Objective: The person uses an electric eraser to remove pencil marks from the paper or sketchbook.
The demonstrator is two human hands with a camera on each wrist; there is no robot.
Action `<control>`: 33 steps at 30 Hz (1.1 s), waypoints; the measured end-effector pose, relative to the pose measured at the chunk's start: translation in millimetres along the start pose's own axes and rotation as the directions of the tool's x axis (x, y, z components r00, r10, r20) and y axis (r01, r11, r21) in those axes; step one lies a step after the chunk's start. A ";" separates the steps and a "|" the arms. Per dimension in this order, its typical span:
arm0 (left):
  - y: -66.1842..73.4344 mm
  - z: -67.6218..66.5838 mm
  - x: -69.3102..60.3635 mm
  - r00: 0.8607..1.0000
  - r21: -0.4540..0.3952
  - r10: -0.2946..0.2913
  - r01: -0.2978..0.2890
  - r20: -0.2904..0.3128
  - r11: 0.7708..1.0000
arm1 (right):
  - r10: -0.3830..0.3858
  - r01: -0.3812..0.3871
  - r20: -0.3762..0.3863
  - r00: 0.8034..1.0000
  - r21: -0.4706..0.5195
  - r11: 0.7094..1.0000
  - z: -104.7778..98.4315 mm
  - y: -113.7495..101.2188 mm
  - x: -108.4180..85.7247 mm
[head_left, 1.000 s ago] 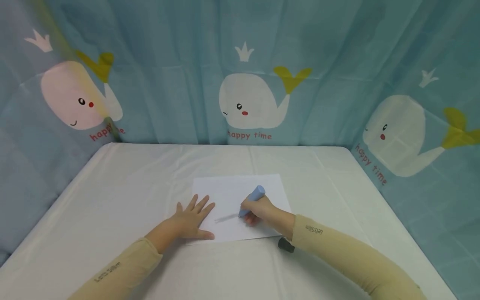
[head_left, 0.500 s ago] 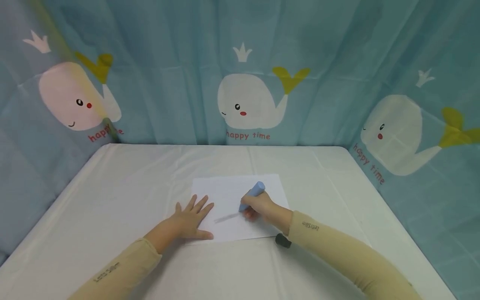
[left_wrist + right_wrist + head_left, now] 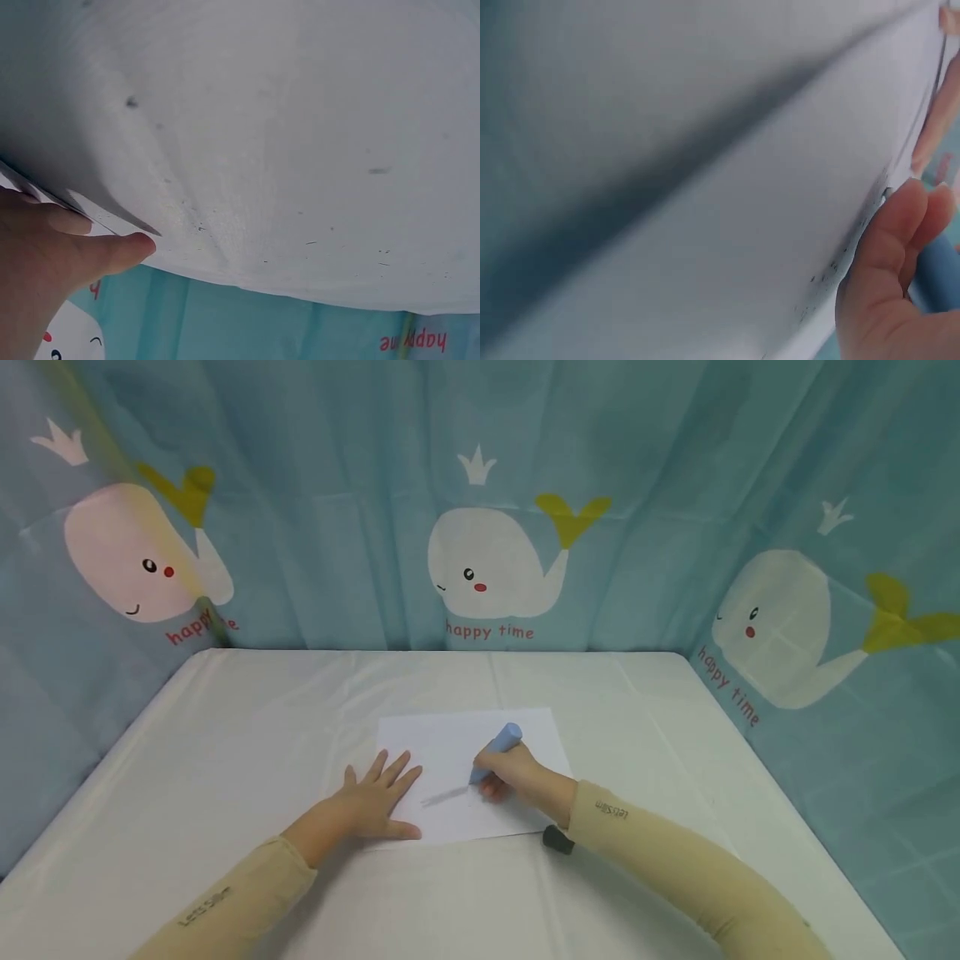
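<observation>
A white sheet of paper (image 3: 450, 735) lies on the white table with a faint grey stroke (image 3: 444, 797) on it. Spread flat over its left edge, my left hand (image 3: 378, 802) rests with fingers apart; only its thumb side shows in the left wrist view. My right hand (image 3: 513, 772) grips a thick light-blue marker (image 3: 497, 750), slanted, its tip at the stroke's right end. Whether the tip touches the paper I cannot tell. The right wrist view shows the thumb and a finger against the marker (image 3: 935, 274).
A small dark cap-shaped object (image 3: 558, 839) lies by the sheet's lower right corner, partly behind the right sleeve (image 3: 660, 852). White cloth covers the table (image 3: 247, 727). Blue curtains (image 3: 360, 568) with whale prints stand along the back and sides.
The marker tip has shifted slightly away from me on the sheet since a second ago. My left hand stays in place on the paper. The whole head view has drifted a little.
</observation>
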State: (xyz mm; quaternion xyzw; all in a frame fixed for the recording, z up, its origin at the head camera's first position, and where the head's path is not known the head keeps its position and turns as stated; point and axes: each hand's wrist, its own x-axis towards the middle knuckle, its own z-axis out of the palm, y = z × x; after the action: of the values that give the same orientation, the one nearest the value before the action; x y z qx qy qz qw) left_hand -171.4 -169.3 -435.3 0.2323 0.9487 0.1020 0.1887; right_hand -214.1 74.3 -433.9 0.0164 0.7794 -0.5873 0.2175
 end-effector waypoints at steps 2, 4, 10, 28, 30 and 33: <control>-1.5 -1.3 -1.1 1.000 0.001 -0.001 0.001 -0.006 1.000 | -0.001 0.002 -0.008 1.000 0.006 1.000 1.1 -1.9 1.2; -2.3 -1.4 -1.3 1.000 0.005 0.000 0.000 -0.006 1.000 | -0.001 0.001 -0.006 1.000 0.000 1.000 1.4 -2.3 1.9; -1.5 -1.4 -0.8 1.000 0.011 -0.008 0.008 -0.001 1.000 | 0.003 -0.003 -0.002 1.000 -0.016 1.000 0.1 -1.9 2.0; 0.0 -2.8 -2.6 1.000 0.013 -0.029 0.029 0.001 0.999 | 0.008 -0.008 -0.005 1.000 -0.030 1.000 3.0 -3.0 -3.1; 0.0 -2.4 -2.1 0.999 0.014 -0.031 0.031 0.008 0.999 | 0.011 -0.011 -0.003 1.000 -0.032 0.999 3.5 -2.0 -3.7; -0.5 -1.7 -1.7 0.999 0.009 -0.034 0.034 0.013 0.999 | 0.017 -0.016 0.010 1.000 -0.036 0.999 4.3 -1.3 -5.3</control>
State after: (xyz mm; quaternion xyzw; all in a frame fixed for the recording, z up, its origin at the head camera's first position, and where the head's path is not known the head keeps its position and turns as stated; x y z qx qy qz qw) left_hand -170.9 -170.8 -433.4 0.2176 0.9517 0.0931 0.1958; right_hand -208.3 71.1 -431.8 0.0160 0.7885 -0.5716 0.2265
